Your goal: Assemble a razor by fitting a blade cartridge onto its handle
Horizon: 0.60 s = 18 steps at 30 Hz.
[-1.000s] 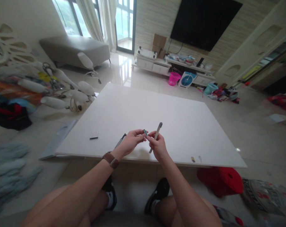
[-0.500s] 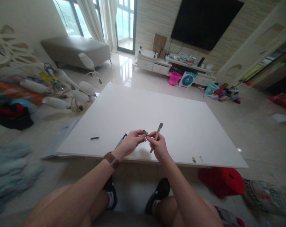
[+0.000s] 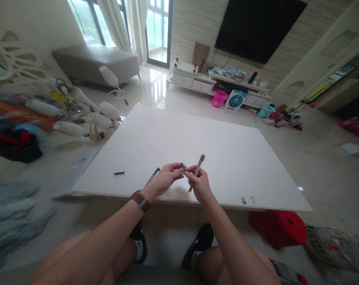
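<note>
My left hand [image 3: 167,177] pinches a small dark green strip [image 3: 182,166] between thumb and fingers above the white tabletop [image 3: 194,134]. My right hand [image 3: 199,183] is closed around a slim beige pen-like tool [image 3: 199,165] with a dark grey end pointing up and away. Its fingertips also meet the near end of the strip, close to my left fingertips. Partly hidden behind my left hand lies a narrow dark and silver object [image 3: 152,176]. Farther left on the tabletop is a small clear case [image 3: 119,170] with a black band.
Two small flat pieces, one yellowish and dark [image 3: 243,200] and one pale [image 3: 252,200], lie near the front right edge. A red object [image 3: 282,227] stands below that edge. At left, a lamp with several white shades [image 3: 68,128] sits beside the table.
The green strip has tilted slightly, showing more of its green face. Both hands keep almost the same place and grip; the tool stays in my right hand.
</note>
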Motion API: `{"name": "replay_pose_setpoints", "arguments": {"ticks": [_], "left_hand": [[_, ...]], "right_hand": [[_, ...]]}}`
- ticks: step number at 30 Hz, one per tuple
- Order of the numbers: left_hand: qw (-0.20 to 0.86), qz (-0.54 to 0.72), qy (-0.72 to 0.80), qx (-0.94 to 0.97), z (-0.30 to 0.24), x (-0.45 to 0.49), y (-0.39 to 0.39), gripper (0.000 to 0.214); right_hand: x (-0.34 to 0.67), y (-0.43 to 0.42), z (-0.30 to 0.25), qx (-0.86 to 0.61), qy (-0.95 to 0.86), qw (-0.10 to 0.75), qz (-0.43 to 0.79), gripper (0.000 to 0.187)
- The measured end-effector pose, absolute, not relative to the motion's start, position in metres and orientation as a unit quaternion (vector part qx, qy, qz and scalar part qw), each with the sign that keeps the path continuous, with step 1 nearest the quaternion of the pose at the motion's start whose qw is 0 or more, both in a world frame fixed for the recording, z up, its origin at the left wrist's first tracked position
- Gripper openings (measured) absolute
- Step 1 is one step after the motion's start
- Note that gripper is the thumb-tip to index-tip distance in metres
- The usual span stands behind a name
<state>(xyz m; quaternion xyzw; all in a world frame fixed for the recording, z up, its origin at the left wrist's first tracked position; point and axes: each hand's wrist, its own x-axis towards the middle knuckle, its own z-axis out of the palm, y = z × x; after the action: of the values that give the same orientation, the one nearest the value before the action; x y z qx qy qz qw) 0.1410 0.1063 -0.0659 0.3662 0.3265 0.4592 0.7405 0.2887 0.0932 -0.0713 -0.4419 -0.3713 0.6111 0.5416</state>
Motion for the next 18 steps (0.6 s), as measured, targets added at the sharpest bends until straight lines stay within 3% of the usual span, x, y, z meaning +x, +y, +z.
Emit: {"name": "replay_pose_setpoints", "arguments": {"ticks": [18], "left_hand": [[0.74, 0.467, 0.323, 0.361, -0.0642, 0.142, 0.1048, 0.032]], "right_hand": [[0.2886, 0.094, -0.0709, -0.441, -0.365, 0.542, 0.615, 0.027]]}}
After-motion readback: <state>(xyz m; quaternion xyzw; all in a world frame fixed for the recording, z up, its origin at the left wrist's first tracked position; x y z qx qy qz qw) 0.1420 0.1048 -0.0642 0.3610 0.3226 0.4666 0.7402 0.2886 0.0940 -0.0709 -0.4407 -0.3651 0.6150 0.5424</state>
